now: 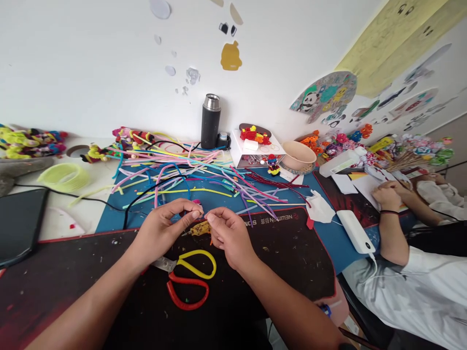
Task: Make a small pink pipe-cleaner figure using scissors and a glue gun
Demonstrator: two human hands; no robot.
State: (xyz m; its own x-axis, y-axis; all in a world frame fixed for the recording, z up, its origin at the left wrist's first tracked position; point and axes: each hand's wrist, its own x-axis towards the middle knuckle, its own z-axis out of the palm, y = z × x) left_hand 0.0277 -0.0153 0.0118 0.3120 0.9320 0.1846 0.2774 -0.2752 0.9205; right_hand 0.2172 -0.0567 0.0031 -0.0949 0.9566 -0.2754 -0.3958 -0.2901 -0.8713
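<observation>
My left hand (168, 228) and my right hand (229, 236) are raised close together over the black desk mat (280, 253), both closed in a pinch. Whatever sits between the fingertips is too small to make out. Just behind the fingers lies a yellowish-brown piece (200, 228), partly covered by my hands. Below them rest scissors (193, 279) with one yellow and one red handle loop, their blades partly hidden by my left wrist. Many coloured pipe cleaners (204, 187) spread in a loose heap beyond my hands.
A black thermos (210, 121) stands by the wall beside a white box (251, 153) and a beige bowl (299, 155). A white power bank (355, 232) lies at the right, near a co-worker's hands (390, 197). A dark tablet-like device (22, 223) is at the left.
</observation>
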